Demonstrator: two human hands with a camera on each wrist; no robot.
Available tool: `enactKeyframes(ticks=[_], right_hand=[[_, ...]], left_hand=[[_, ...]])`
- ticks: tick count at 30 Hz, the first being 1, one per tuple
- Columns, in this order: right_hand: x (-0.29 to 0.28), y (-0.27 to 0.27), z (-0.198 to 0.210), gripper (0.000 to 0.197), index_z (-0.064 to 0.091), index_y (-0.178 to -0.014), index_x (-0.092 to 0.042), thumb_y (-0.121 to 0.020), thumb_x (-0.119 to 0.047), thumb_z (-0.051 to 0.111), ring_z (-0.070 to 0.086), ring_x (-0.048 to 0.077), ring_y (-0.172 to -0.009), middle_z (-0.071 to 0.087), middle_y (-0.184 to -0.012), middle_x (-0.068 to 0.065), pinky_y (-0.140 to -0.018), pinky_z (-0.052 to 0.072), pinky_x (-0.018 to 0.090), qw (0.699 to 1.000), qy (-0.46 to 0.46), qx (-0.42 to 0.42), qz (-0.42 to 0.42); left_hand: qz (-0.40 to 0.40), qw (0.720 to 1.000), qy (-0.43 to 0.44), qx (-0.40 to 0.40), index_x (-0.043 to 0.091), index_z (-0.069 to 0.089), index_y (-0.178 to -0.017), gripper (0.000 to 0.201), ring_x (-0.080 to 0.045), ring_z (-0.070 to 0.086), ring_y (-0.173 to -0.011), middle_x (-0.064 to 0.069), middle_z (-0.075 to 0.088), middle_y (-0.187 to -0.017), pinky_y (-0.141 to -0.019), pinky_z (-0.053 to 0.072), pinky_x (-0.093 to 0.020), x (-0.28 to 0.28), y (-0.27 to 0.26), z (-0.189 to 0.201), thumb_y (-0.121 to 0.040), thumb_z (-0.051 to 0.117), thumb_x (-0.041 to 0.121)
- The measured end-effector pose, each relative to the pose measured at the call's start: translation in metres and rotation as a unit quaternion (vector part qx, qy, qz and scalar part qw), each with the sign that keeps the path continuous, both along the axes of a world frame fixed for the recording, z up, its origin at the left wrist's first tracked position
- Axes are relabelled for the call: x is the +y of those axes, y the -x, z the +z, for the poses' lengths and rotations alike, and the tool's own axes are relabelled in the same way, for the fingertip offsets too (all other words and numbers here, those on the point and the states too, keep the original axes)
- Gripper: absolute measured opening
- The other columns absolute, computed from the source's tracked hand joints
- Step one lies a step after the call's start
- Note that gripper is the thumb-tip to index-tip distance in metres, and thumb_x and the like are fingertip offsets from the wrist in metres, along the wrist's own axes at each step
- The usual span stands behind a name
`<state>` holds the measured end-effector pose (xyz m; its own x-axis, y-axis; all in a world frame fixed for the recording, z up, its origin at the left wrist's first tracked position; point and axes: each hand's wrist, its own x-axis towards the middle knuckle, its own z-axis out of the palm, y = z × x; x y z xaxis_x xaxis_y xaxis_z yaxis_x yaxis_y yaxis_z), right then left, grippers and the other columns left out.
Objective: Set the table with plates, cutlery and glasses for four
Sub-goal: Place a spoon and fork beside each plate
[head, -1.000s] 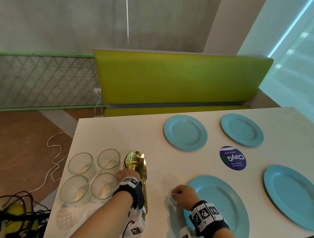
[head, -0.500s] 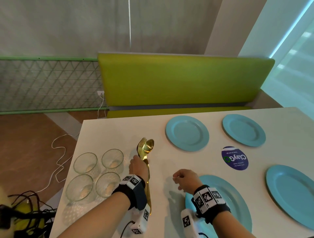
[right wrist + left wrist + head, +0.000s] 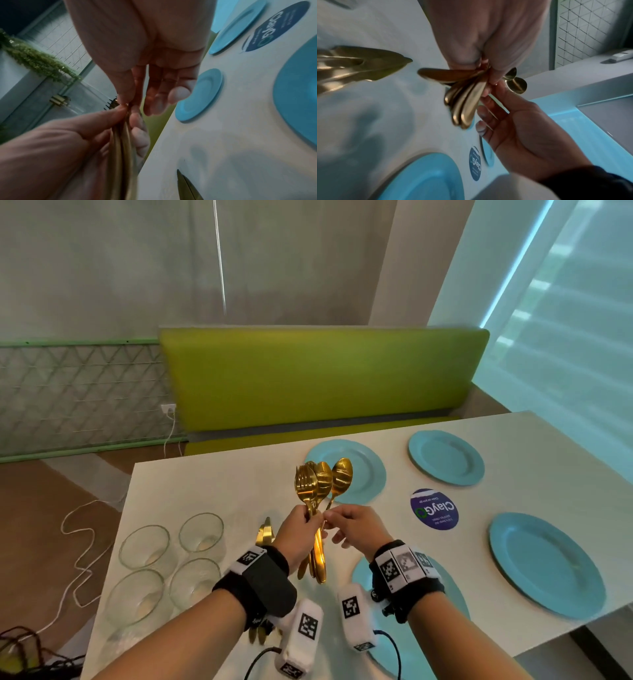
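Lower centre of the head view, left hand (image 3: 297,537) was fisted round a bundle of gold cutlery (image 3: 317,508), forks and spoons fanned upward over the table (image 3: 219,487); right hand (image 3: 356,527) was pinching one spoon (image 3: 341,478) by its stem, other fingers loose; a few gold pieces (image 3: 264,534) lay on the table just left of that; four glasses (image 3: 171,563) clustered lower left, none placed yet; nearest plate (image 3: 455,607) sat under the right wrist, three more plates (image 3: 445,457) further right and up. My guess at the risk: tugging that spoon out of the tight bundle could drag its neighbours loose and send them clattering onto the table or a plate.
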<state>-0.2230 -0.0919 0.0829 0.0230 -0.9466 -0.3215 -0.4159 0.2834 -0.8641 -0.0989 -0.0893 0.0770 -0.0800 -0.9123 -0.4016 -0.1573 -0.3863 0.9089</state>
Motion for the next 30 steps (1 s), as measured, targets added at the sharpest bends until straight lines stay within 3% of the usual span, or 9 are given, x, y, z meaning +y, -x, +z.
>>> enactKeyframes(ticks=[3, 5, 10, 14, 18, 23, 25, 28, 30], right_hand=[[0.009, 0.006, -0.001, 0.016, 0.070, -0.087, -0.016, -0.092, -0.019, 0.056, 0.055, 0.009, -0.058, 0.065, -0.072, -0.005, -0.054, 0.044, 0.019, 0.998, -0.002, -0.041, -0.050], [0.016, 0.008, -0.002, 0.017, 0.069, -0.082, -0.014, -0.092, -0.016, 0.056, 0.054, 0.009, -0.056, 0.065, -0.069, -0.004, -0.053, 0.043, 0.019, 0.996, 0.004, -0.050, -0.072], [0.027, 0.019, -0.008, 0.024, 0.061, -0.070, -0.019, -0.092, -0.014, 0.055, 0.055, 0.010, -0.053, 0.064, -0.066, -0.004, -0.050, 0.043, 0.020, 0.992, 0.027, -0.023, -0.119], [0.042, 0.053, -0.012, 0.026, 0.058, -0.068, -0.018, -0.093, -0.012, 0.053, 0.055, 0.012, -0.048, 0.066, -0.069, -0.001, -0.049, 0.042, 0.022, 0.983, 0.033, -0.011, -0.179], [0.054, 0.110, -0.018, 0.024, 0.057, -0.067, -0.019, -0.090, -0.011, 0.058, 0.053, 0.013, -0.044, 0.063, -0.066, 0.000, -0.049, 0.045, 0.024, 0.975, 0.006, 0.071, -0.210], [0.064, 0.182, -0.034, 0.006, 0.059, -0.083, -0.015, -0.089, -0.012, 0.058, 0.052, 0.013, -0.048, 0.064, -0.071, 0.004, -0.048, 0.043, 0.021, 0.957, -0.088, 0.197, -0.195], [0.068, 0.203, -0.042, 0.004, 0.059, -0.085, -0.016, -0.089, -0.016, 0.058, 0.054, 0.014, -0.054, 0.064, -0.078, 0.005, -0.053, 0.047, 0.023, 0.947, -0.136, 0.232, -0.176], [0.068, 0.224, -0.055, 0.006, 0.064, -0.086, -0.018, -0.088, -0.020, 0.059, 0.057, 0.017, -0.076, 0.063, -0.086, 0.002, -0.077, 0.053, 0.029, 0.933, -0.184, 0.271, -0.152], [0.064, 0.233, -0.064, 0.012, 0.070, -0.091, -0.015, -0.086, -0.021, 0.061, 0.058, 0.017, -0.082, 0.066, -0.090, 0.003, -0.082, 0.053, 0.029, 0.927, -0.199, 0.282, -0.143]], left_hand=[[-0.025, 1.000, 0.001, 0.009, 0.015, 0.049, -0.106, 0.014, -0.012, 0.057, -0.081, -0.002, 0.060, -0.092, -0.084, 0.051, -0.035, 0.006, 0.005, 0.000, -0.098, 0.042, 0.024], [-0.036, 0.999, -0.003, 0.019, 0.013, 0.049, -0.108, 0.015, -0.012, 0.058, -0.079, -0.001, 0.059, -0.090, -0.078, 0.051, -0.031, 0.009, 0.008, -0.001, -0.099, 0.041, 0.023], [-0.032, 0.998, -0.031, 0.045, 0.009, 0.046, -0.104, 0.013, -0.019, 0.063, -0.074, -0.010, 0.062, -0.092, -0.069, 0.055, -0.032, 0.012, 0.017, -0.003, -0.099, 0.037, 0.017], [-0.037, 0.998, -0.043, 0.021, 0.007, 0.043, -0.101, 0.011, -0.017, 0.058, -0.065, -0.007, 0.055, -0.083, -0.059, 0.051, -0.025, 0.011, 0.024, -0.007, -0.099, 0.034, 0.014], [-0.039, 0.996, -0.076, 0.033, 0.008, 0.043, -0.086, 0.014, -0.015, 0.043, -0.058, -0.006, 0.046, -0.075, -0.051, 0.039, -0.025, 0.008, 0.035, -0.010, -0.097, 0.036, 0.010], [-0.001, 0.985, -0.141, 0.101, 0.012, 0.039, -0.071, 0.025, -0.013, 0.033, -0.050, -0.003, 0.038, -0.062, -0.041, 0.029, -0.021, -0.003, 0.060, -0.008, -0.094, 0.034, 0.007], [0.017, 0.981, -0.157, 0.113, 0.012, 0.040, -0.073, 0.021, -0.014, 0.032, -0.050, -0.004, 0.038, -0.062, -0.040, 0.028, -0.021, -0.008, 0.072, -0.007, -0.092, 0.033, 0.005], [0.035, 0.978, -0.167, 0.117, 0.009, 0.044, -0.078, 0.020, -0.015, 0.034, -0.050, -0.005, 0.040, -0.064, -0.040, 0.030, -0.019, -0.013, 0.089, -0.011, -0.092, 0.030, 0.004], [0.036, 0.977, -0.174, 0.120, 0.007, 0.045, -0.080, 0.020, -0.015, 0.035, -0.052, -0.006, 0.040, -0.065, -0.044, 0.030, -0.023, -0.016, 0.099, -0.015, -0.093, 0.031, 0.003]])
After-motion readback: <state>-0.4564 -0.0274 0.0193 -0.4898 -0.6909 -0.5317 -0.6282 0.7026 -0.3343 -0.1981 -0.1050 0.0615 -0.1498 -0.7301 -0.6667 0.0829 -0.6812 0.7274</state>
